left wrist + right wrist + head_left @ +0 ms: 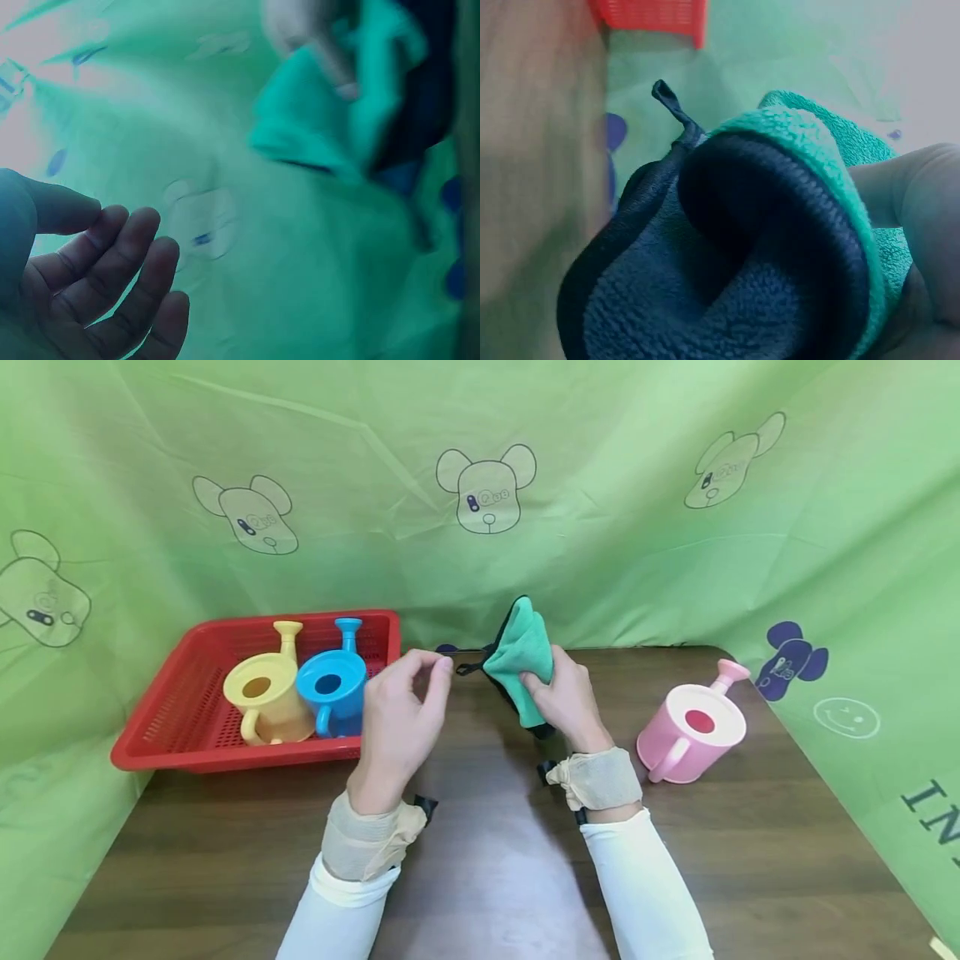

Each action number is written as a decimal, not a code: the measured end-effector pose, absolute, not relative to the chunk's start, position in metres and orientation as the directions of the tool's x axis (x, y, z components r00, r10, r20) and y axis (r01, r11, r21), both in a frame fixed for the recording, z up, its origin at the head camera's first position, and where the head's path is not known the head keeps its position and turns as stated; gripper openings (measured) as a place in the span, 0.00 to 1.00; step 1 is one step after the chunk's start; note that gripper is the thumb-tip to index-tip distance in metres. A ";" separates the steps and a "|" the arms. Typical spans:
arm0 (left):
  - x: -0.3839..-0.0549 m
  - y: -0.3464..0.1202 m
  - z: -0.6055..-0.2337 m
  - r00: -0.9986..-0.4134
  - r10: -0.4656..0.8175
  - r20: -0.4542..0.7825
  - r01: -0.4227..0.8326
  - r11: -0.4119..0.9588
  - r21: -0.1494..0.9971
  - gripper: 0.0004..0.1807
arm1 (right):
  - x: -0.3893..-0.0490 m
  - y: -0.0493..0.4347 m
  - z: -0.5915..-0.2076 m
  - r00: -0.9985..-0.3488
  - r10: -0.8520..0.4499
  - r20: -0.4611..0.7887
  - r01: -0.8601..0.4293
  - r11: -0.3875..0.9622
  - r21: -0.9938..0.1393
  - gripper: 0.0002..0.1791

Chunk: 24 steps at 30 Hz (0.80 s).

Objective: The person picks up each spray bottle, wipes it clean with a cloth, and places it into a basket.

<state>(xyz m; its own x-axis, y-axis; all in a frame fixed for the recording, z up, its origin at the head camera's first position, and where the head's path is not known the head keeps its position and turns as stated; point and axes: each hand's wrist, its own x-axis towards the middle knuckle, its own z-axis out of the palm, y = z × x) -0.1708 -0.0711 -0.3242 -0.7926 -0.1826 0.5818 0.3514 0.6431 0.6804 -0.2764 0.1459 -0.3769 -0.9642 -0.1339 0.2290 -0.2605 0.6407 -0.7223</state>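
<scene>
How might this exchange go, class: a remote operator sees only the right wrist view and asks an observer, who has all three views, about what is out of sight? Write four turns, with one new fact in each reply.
Operator: I see the right grip holding a cloth, and one corner of a red basket. What is in the basket?
Observer: The head view shows a yellow watering can and a blue watering can standing side by side in it.
Operator: Thanks. The left grip is outside my view. Is it holding anything?
Observer: No, I see nothing in it in either the head or the left wrist view.
</scene>
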 end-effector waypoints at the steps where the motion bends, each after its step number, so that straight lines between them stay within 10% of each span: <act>1: -0.174 -0.068 -0.328 -0.807 -0.175 0.564 0.350 0.628 0.695 0.10 | -0.276 0.148 -0.375 -0.963 -0.119 0.243 -0.263 0.634 -0.728 0.21; 11: -0.193 -0.044 -0.364 -0.961 0.083 0.264 0.249 0.672 0.697 0.09 | -0.263 0.170 -0.342 -0.946 0.006 0.325 -0.262 0.581 -0.771 0.20; 24: -0.225 0.025 -0.405 -0.881 0.430 0.195 0.367 0.364 0.856 0.20 | -0.230 0.182 -0.301 -0.868 0.123 0.480 -0.366 0.495 -0.788 0.20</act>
